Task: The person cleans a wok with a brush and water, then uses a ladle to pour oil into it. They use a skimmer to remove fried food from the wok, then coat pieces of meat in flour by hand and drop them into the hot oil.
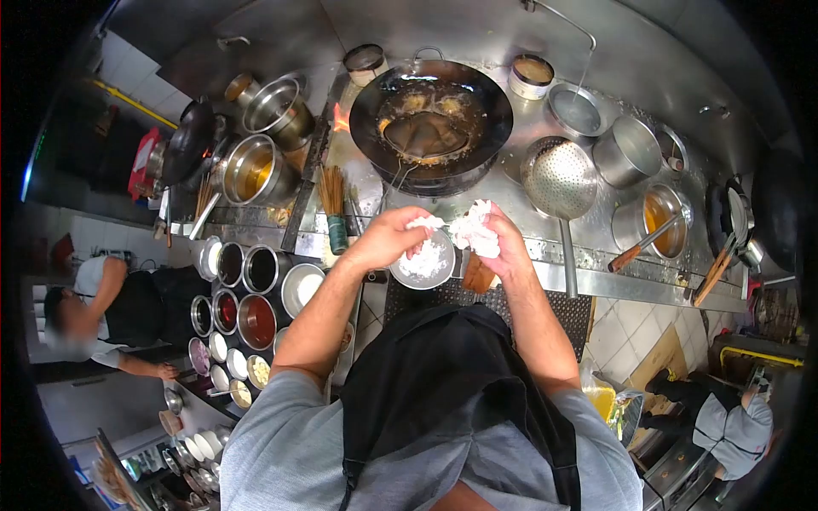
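Observation:
My left hand (399, 238) pinches a small white, powder-coated piece (426, 223) above a round metal bowl (443, 274). White powder (422, 258) lies in that bowl. On the other side, my right hand (509, 245) has its fingers closed on a larger, lumpy white-coated piece (475, 230). What is under the coating cannot be made out. Beyond both hands stands a black wok (365, 128) with bubbling oil, several browned pieces (450, 106) and a dark mesh skimmer (426, 134) resting in it.
A perforated strainer (558, 177) lies right of the wok, near metal pots (626, 152). Left are a bamboo brush (332, 200), flames (341, 117) and sauce containers (257, 319). One person (136, 298) stands far left; another (724, 426) is at lower right.

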